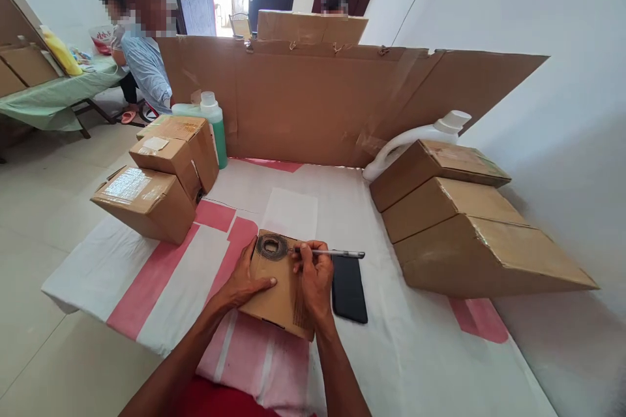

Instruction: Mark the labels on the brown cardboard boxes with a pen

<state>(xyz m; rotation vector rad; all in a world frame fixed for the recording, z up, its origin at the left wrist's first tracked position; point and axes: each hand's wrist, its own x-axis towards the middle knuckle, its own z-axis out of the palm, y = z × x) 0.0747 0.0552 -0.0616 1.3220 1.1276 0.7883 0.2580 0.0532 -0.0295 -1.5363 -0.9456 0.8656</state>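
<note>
A small brown cardboard box [267, 309] lies on the cloth-covered table in front of me. Near its far left corner is a dark scribbled ring [264, 255] around a small opening. My left hand [243, 283] grips the box's left side, its thumb laid across the top. In my right hand [317, 277] is a pen [347, 254], pinched between thumb and fingers over the box. The pen's tip end points left, close to the ring's right edge; whether it touches cannot be made out. A black phone [349, 292] lies just right of my right hand.
Cardboard boxes [161, 208] stand at the left, with a green-liquid bottle [218, 133] behind. More boxes [440, 254] and a white jug [420, 139] are at the right. A tall cardboard panel [303, 104] closes the far edge. People [147, 58] sit beyond.
</note>
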